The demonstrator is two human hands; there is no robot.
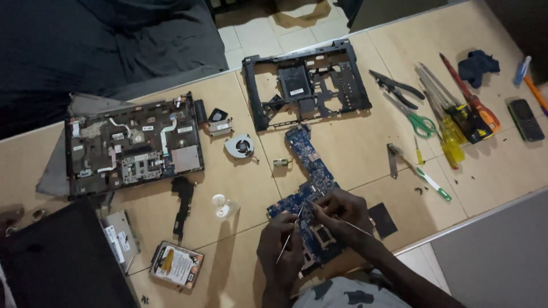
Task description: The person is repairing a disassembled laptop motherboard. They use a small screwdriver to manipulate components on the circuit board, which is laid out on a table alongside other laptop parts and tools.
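Both hands are at work on the blue L-shaped printed circuit board (pixel 311 182), which lies on the pale wooden worktop (pixel 354 142) just in front of the person, its long arm running up toward the empty black plastic laptop base frame (pixel 308 82). The left hand (pixel 281 242) is closed on a thin metal probe (pixel 290 235) whose tip slants up to the board's lower part. The right hand (pixel 341 212) pinches a second slender metal tool (pixel 355 227) and rests on the board beside the first. The hands sit close together, nearly touching, over the same spot.

This looks like fine picking or prying at a small part on the board; the next move seems to call for a steady, light touch so that neither tip slips across the components.

To the left lie a dark opened laptop chassis with exposed internals (pixel 134 145), a small round cooling fan (pixel 240 146), and a silver hard drive (pixel 176 263). To the right are green-handled scissors (pixel 414 117), black pliers (pixel 395 86), yellow-handled screwdrivers (pixel 448 134) and a dark mobile phone (pixel 526 120). Beyond the worktop show pale floor tiles (pixel 257 34) and a dark cloth-covered seat (pixel 114 40). The light is dim.
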